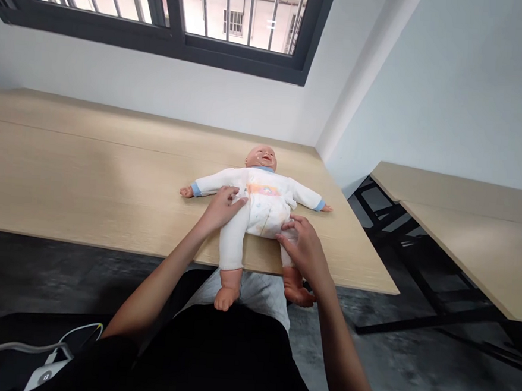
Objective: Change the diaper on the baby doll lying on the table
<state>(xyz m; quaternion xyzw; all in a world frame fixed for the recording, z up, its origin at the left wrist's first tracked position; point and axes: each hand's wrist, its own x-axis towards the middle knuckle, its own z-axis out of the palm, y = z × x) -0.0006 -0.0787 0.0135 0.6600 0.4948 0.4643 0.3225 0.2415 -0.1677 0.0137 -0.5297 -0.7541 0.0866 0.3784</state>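
Note:
A baby doll (231, 250) lies on its back on the table, arms spread, head toward the wall, feet hanging past the front edge. Around the hips of its white suit is a white diaper (266, 218) with a coloured print along its waist. My left hand (223, 208) rests at the doll's hip on the left, thumb and fingers apart beside the diaper. On the other side, my right hand (302, 241) lies over the thigh, its fingers loosely curled and apart at the diaper's leg edge. No firm grip shows in either hand.
The light wooden table (87, 189) runs along the wall under a barred window (182, 41). To the right, past a gap, stands a second table (476, 240) on black legs. A white device with a cable (49, 374) sits at lower left.

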